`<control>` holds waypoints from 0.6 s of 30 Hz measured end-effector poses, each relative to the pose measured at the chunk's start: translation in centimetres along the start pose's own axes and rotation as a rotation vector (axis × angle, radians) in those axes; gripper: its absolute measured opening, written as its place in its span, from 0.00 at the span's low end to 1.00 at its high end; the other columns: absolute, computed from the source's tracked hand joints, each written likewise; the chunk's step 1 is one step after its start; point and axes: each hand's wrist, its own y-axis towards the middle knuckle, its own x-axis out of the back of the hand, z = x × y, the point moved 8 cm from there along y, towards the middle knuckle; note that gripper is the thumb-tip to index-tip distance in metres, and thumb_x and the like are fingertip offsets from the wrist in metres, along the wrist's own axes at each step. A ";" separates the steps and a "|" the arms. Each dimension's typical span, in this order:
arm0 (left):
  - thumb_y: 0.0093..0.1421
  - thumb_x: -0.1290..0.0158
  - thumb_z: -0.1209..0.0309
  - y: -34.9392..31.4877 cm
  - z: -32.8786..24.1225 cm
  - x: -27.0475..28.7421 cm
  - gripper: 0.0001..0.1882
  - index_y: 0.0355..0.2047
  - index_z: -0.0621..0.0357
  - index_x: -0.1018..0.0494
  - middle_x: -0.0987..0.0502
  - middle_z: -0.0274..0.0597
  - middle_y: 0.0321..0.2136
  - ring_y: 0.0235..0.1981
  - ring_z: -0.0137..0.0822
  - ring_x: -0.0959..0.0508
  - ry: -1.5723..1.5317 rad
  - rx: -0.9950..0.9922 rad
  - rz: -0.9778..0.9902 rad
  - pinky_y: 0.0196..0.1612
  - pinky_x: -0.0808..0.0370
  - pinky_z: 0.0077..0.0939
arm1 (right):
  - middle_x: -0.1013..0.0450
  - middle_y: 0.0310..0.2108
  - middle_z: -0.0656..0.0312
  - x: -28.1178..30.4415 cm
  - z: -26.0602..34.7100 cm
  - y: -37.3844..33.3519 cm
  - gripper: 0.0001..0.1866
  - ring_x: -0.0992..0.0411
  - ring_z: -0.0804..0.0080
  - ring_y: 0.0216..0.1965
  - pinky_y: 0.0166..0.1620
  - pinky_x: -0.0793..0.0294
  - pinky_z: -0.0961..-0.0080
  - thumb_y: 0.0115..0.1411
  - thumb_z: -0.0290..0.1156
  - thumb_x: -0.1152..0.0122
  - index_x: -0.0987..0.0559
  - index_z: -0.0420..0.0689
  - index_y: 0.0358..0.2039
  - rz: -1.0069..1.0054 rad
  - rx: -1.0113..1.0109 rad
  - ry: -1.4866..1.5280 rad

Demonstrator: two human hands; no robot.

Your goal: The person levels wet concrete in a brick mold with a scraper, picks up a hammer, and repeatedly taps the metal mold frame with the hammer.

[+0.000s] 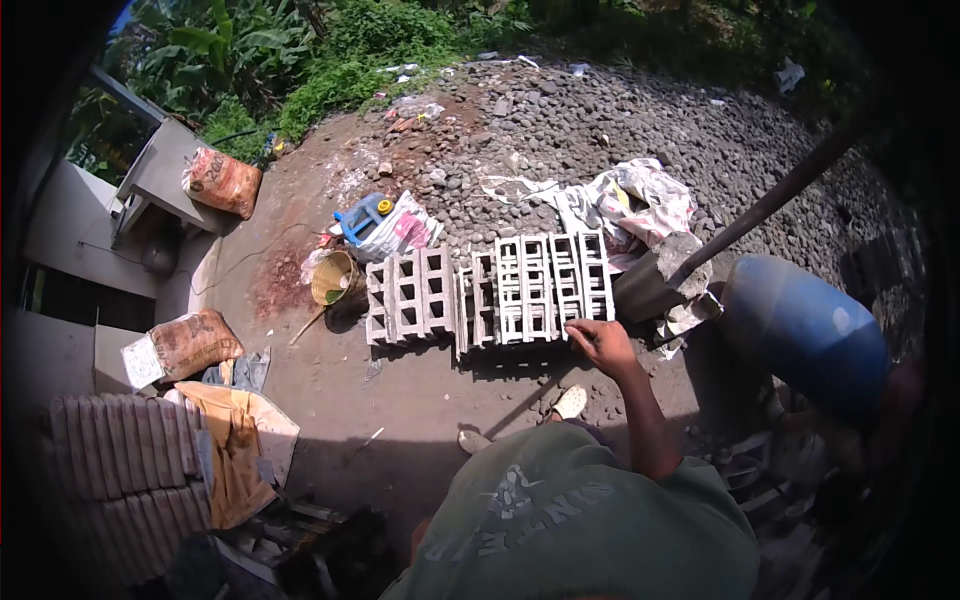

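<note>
A row of grey hollow concrete blocks (525, 288) stands in front of me, their hollows showing. At the row's left end, a few blocks (410, 293) sit slightly apart. My right hand (603, 346) is at the near right corner of the row, palm down. Its fingers are curled together; whether they touch a block or hold something small cannot be made out. My left hand is out of sight; only a sliver of skin shows beside the green shirt (590, 520).
A shovel (640, 292) leans right of the blocks, near a blue barrel (808, 335). Left of them lie a woven basket (336, 277) and a blue jug (362, 220). Gravel (590, 120) spreads behind. Filled sacks (196, 345) and stacked ribbed pieces (125, 445) are at left.
</note>
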 end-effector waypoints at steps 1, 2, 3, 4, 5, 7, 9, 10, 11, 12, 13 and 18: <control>0.52 0.47 0.68 0.6 -0.1 0.3 0.10 0.32 0.62 0.26 0.25 0.41 0.20 0.20 0.33 0.26 -0.036 -0.012 0.001 0.25 0.30 0.30 | 0.25 0.25 0.54 -1.5 1.3 0.6 0.11 0.26 0.64 0.24 0.29 0.29 0.75 0.58 0.37 0.45 0.22 0.43 0.35 0.024 0.041 -0.070; 0.52 0.47 0.68 1.3 0.0 0.9 0.10 0.32 0.62 0.26 0.25 0.41 0.20 0.21 0.33 0.26 -0.066 -0.028 0.003 0.25 0.30 0.30 | 0.25 0.28 0.55 -3.3 2.1 1.3 0.12 0.26 0.61 0.27 0.32 0.28 0.74 0.58 0.39 0.45 0.22 0.45 0.36 0.082 0.045 -0.085; 0.52 0.47 0.68 1.8 0.0 1.5 0.10 0.32 0.62 0.26 0.25 0.41 0.20 0.21 0.33 0.26 -0.093 -0.044 0.009 0.25 0.30 0.30 | 0.25 0.28 0.56 -4.4 3.8 1.7 0.13 0.26 0.60 0.28 0.32 0.28 0.72 0.58 0.41 0.46 0.22 0.47 0.36 0.070 0.084 -0.102; 0.52 0.47 0.68 2.3 0.0 2.1 0.10 0.32 0.62 0.26 0.25 0.41 0.20 0.21 0.33 0.26 -0.118 -0.059 0.013 0.25 0.30 0.30 | 0.25 0.28 0.56 -5.7 5.5 2.0 0.13 0.26 0.59 0.29 0.33 0.28 0.70 0.58 0.43 0.47 0.22 0.48 0.36 0.058 0.123 -0.118; 0.52 0.47 0.68 2.9 0.1 2.7 0.11 0.32 0.62 0.26 0.25 0.41 0.20 0.21 0.33 0.25 -0.137 -0.075 0.019 0.25 0.30 0.30 | 0.25 0.28 0.57 -6.9 7.3 2.1 0.13 0.26 0.59 0.29 0.33 0.28 0.70 0.57 0.42 0.47 0.22 0.49 0.35 0.049 0.159 -0.101; 0.52 0.47 0.68 4.0 -0.1 3.7 0.11 0.33 0.62 0.26 0.25 0.41 0.20 0.21 0.33 0.25 -0.169 -0.106 0.036 0.26 0.30 0.30 | 0.24 0.27 0.58 -9.2 10.8 2.0 0.12 0.26 0.60 0.29 0.32 0.28 0.70 0.57 0.42 0.45 0.21 0.48 0.35 0.004 0.235 -0.057; 0.52 0.47 0.68 5.2 -0.4 4.9 0.11 0.33 0.62 0.26 0.25 0.41 0.20 0.22 0.33 0.25 -0.177 -0.133 0.053 0.26 0.30 0.30 | 0.25 0.27 0.57 -11.9 14.2 1.7 0.11 0.26 0.59 0.29 0.33 0.28 0.69 0.55 0.40 0.44 0.21 0.48 0.34 -0.007 0.305 -0.010; 0.52 0.47 0.68 5.7 -0.6 5.6 0.11 0.33 0.62 0.26 0.25 0.41 0.21 0.22 0.33 0.25 -0.182 -0.143 0.060 0.26 0.30 0.30 | 0.25 0.27 0.57 -13.4 15.3 1.5 0.11 0.26 0.59 0.29 0.33 0.27 0.68 0.55 0.39 0.44 0.21 0.48 0.34 0.019 0.312 -0.031; 0.52 0.47 0.68 6.1 -0.4 6.3 0.11 0.33 0.62 0.26 0.25 0.41 0.21 0.22 0.33 0.25 -0.187 -0.155 0.064 0.26 0.30 0.30 | 0.25 0.27 0.56 -15.3 16.2 1.4 0.12 0.26 0.58 0.29 0.34 0.28 0.68 0.55 0.39 0.43 0.21 0.48 0.35 0.112 0.281 0.006; 0.52 0.47 0.68 6.3 -0.2 6.8 0.11 0.33 0.62 0.26 0.25 0.41 0.21 0.22 0.33 0.25 -0.191 -0.162 0.071 0.26 0.30 0.30 | 0.25 0.27 0.56 -16.3 17.3 1.1 0.12 0.26 0.58 0.29 0.34 0.28 0.68 0.55 0.39 0.43 0.21 0.48 0.35 0.107 0.278 0.008; 0.52 0.47 0.67 6.7 -0.2 7.5 0.11 0.33 0.62 0.26 0.25 0.41 0.21 0.22 0.33 0.25 -0.182 -0.176 0.074 0.26 0.30 0.30 | 0.24 0.28 0.57 -17.8 18.3 0.8 0.12 0.26 0.58 0.29 0.34 0.27 0.68 0.55 0.39 0.43 0.21 0.47 0.36 0.192 0.254 0.009; 0.52 0.47 0.67 7.6 0.2 10.4 0.12 0.34 0.61 0.26 0.24 0.42 0.21 0.23 0.33 0.25 -0.179 -0.191 0.090 0.27 0.30 0.30 | 0.24 0.29 0.58 -22.0 20.8 -0.6 0.12 0.26 0.60 0.29 0.35 0.27 0.68 0.55 0.38 0.44 0.21 0.46 0.37 0.277 0.323 0.025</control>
